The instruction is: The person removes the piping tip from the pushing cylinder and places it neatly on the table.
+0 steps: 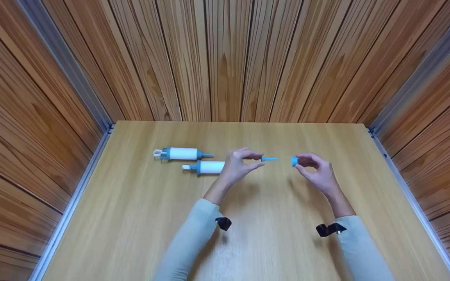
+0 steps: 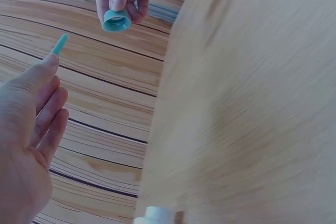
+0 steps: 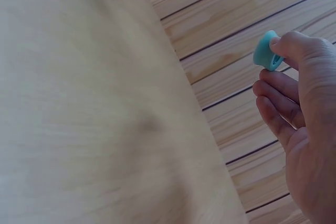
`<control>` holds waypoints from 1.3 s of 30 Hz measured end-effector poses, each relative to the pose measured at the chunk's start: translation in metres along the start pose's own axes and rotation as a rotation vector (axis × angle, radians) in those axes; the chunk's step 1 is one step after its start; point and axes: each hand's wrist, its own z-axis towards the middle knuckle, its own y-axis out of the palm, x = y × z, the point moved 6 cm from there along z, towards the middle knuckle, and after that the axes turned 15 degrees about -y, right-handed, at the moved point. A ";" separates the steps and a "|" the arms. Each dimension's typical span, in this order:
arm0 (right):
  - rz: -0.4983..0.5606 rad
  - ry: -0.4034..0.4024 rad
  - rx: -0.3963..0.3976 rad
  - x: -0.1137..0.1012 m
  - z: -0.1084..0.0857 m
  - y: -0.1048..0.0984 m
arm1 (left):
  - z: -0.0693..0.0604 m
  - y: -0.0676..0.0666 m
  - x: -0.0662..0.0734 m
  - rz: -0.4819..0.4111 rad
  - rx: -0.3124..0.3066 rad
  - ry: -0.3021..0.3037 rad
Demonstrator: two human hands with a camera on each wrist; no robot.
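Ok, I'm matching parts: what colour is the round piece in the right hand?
The round piece is turquoise, clearest in the left wrist view.

An open gap separates the slim blue rod (image 1: 269,159) from the blue cap (image 1: 295,161); leftward, two white-bodied tubes (image 1: 183,153) (image 1: 211,167) obstruct.

Soft light brightens a wooden table (image 1: 131,210), pale glare washing its near side, as left hand (image 1: 236,168) and right hand (image 1: 322,173) cast diffuse shadows; both wrist views blur its grain.
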 end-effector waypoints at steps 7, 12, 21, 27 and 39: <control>-0.034 0.057 -0.006 0.015 -0.007 -0.006 | 0.008 0.013 -0.013 -0.071 0.022 -0.121; -0.047 0.091 -0.009 0.022 -0.012 -0.011 | 0.014 0.022 -0.016 -0.079 0.040 -0.174; -0.080 0.167 -0.043 0.032 -0.020 -0.018 | 0.023 0.037 -0.022 -0.066 0.010 -0.228; -0.109 0.190 -0.063 0.037 -0.022 -0.020 | 0.026 0.045 -0.029 -0.050 0.027 -0.261; -0.123 0.201 -0.070 0.049 -0.029 -0.020 | 0.023 0.059 -0.051 -0.031 0.011 -0.369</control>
